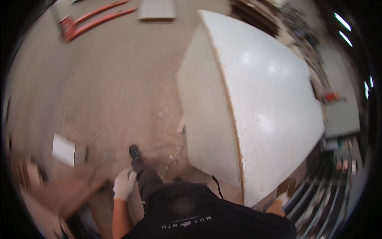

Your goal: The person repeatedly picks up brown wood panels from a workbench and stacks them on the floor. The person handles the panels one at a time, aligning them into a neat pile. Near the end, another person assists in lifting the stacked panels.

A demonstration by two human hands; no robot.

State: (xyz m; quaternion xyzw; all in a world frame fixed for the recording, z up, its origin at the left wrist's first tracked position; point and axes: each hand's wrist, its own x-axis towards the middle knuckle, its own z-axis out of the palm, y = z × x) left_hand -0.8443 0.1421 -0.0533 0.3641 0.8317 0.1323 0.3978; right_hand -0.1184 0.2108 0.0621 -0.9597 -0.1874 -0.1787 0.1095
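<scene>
My left hand (124, 184), in a white work glove with an orange cuff, hangs beside my left leg. Its fingers look loosely apart, and nothing shows in them. Low on the right, my right hand (283, 198) is also in a light glove. It is near the lower edge of a large white-topped table or cabinet (274, 99); its fingers are blurred and partly hidden, and I cannot tell if it touches anything. The white top has a chipped brown edge, above a pale side panel (207, 111).
A red pallet jack's forks (104, 23) lie at the far left, near a pale board (157, 10). A white-faced block (63, 150) and brown boards (65, 190) are at the left. Metal rails (318, 199) are at the lower right. A thin cord (173, 157) crosses the floor.
</scene>
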